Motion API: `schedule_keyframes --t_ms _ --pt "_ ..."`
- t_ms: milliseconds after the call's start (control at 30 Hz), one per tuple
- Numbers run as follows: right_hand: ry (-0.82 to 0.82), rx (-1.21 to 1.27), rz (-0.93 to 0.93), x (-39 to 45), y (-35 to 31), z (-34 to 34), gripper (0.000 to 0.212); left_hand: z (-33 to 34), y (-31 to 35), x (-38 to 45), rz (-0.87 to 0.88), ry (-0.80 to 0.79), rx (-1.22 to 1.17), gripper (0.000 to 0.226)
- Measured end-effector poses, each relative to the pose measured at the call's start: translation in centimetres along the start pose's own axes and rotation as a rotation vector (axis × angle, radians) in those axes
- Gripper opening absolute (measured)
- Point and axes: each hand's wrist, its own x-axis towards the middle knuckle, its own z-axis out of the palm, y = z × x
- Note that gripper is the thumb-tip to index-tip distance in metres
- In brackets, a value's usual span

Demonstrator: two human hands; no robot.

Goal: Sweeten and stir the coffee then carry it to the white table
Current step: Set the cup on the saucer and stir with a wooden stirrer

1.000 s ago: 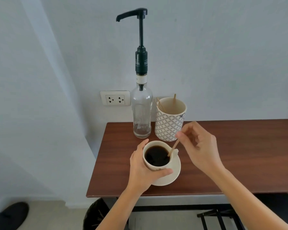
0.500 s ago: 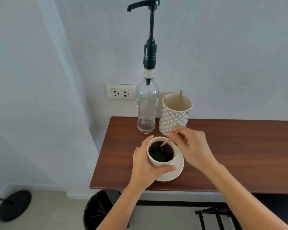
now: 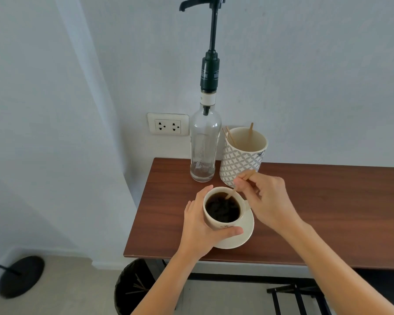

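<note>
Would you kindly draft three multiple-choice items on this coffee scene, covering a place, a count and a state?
1. Where does the coffee cup stand?
A. on a saucer
B. on the floor
C. inside the patterned holder

2. How many stir sticks remain in the patterned holder?
A. none
B. three
C. ten

3. What is the right hand doing?
A. pressing the pump
B. resting flat
C. holding a wooden stirrer in the coffee

Answers: 1 A, the saucer shows under it; 2 B, three tips rise above the rim; 3 C, the wooden stirrer dips into the coffee while the left hand steadies the cup.
</note>
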Motion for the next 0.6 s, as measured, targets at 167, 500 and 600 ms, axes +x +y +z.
schedule_keyframes --t_ms 167,500,600 --pt "-0.045 -0.054 0.035 -1.0 0.4 -1.6 0.019 0.0 -0.1 0.0 -0.011 -0.007 -0.008 0.103" --pt "0.014 -0.055 -0.004 0.2 0.3 -0.1 0.02 0.0 0.0 0.0 0.006 0.005 0.0 0.097" --pt "-0.021 -0.09 0.01 -0.6 0.3 -1.3 0.024 0.0 0.0 0.0 0.008 0.01 -0.004 0.097"
